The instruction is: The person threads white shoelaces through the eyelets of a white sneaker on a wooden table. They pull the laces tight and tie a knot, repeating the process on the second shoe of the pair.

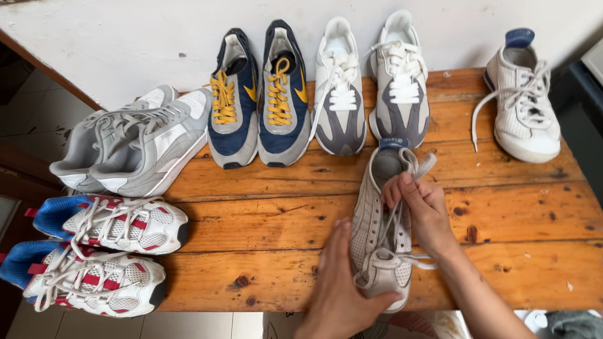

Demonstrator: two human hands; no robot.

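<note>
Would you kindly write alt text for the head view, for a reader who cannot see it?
Two bare hands work on a beige lace-up sneaker on a wooden table: the left hand steadies its side, the right hand pinches its laces. Nine other sneakers lie around it, four pairs and its single mate.

A pale beige low-top sneaker is lying on the wooden desk near its front edge, toe pointing toward the person and heel, with its dark blue tab, pointing toward the wall. It is leaning slightly onto its side, showing stitched stripes along the flank. Its off-white laces are hanging loose and untied, one strand trailing up past the heel, another looping over the toe.
</note>
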